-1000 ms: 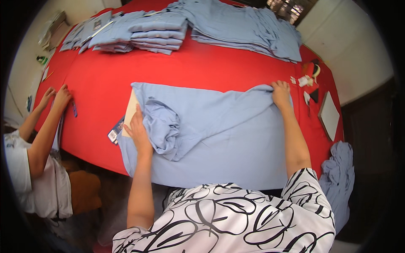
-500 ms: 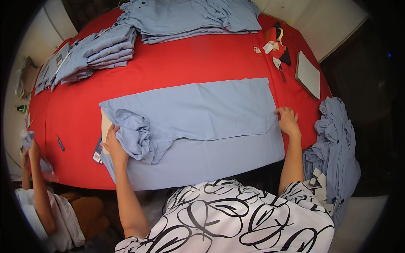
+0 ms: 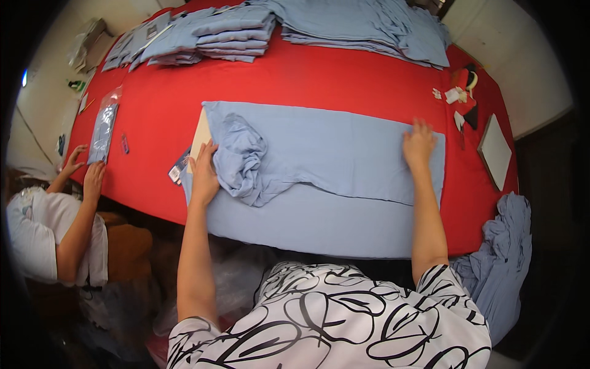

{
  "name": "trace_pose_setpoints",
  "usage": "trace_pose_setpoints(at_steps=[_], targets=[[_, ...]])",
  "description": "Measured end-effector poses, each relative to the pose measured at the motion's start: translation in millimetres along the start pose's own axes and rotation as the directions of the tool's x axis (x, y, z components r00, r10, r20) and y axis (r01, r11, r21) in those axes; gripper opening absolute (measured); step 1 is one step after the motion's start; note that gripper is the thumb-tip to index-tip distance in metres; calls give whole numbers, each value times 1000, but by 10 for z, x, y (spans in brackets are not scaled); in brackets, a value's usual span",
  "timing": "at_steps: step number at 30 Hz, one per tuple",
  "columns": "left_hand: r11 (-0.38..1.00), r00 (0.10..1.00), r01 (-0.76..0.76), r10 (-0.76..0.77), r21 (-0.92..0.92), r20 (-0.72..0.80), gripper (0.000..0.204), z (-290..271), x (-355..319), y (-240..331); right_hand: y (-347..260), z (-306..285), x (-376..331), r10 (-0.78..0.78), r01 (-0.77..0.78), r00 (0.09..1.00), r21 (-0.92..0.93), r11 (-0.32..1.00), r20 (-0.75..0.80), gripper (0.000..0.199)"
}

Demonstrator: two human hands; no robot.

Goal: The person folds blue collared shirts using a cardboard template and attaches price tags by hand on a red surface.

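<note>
A light blue garment (image 3: 356, 154) lies spread across the red-covered table in front of me, with one long part folded over the rest. At its left end the cloth is bunched into a crumpled heap (image 3: 241, 157). My left hand (image 3: 204, 173) rests against that end, fingers apart, beside the heap and over the edge of a beige card (image 3: 200, 134). A dark tag with a white label (image 3: 177, 169) sticks out just left of it. My right hand (image 3: 420, 146) lies flat on the garment near its right end, fingers outstretched and slightly blurred.
Folded blue garments (image 3: 236, 40) are stacked along the far side, next to a wider pile (image 3: 362, 37). Scissors (image 3: 461, 126) and a white board (image 3: 494, 152) lie right. Loose blue garments (image 3: 504, 246) hang there. At left, another person's hands (image 3: 92, 178) touch a bagged garment (image 3: 103, 132).
The view has shifted, so the table sits further right. My right hand has moved from the garment's right edge onto its upper surface. The other person's bagged item now lies on the table.
</note>
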State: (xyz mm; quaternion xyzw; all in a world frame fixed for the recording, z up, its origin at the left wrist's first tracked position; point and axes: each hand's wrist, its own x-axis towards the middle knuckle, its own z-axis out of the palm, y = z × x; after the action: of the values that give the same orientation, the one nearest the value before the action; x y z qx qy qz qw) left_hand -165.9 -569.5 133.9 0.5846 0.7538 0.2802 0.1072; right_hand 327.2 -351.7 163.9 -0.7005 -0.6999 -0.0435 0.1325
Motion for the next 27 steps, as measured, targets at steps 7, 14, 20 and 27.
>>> trace_pose_setpoints(at_steps=[7, 14, 20, 27], targets=[[999, 998, -53, 53, -12, -37, 51, 113, 120, 80, -2877, 44, -561, -541, 373, 833, 601, 707, 120, 52], [999, 996, -16, 12, -37, -88, 46, 69, -115, -68, -2498, -1148, -1931, -934, 542, 307, 840, 13, -183, 27], [997, 995, -37, 30, -71, -92, 40, 21, -11, 147, -1914, -1289, -2399, -990, 290, 21, 947, 142, 142, 24], [999, 996, -20, 16, -49, -84, 41, -10, -28, 68, -1668, -1357, -2059, -313, -566, 821, 747, -348, 477, 38]])
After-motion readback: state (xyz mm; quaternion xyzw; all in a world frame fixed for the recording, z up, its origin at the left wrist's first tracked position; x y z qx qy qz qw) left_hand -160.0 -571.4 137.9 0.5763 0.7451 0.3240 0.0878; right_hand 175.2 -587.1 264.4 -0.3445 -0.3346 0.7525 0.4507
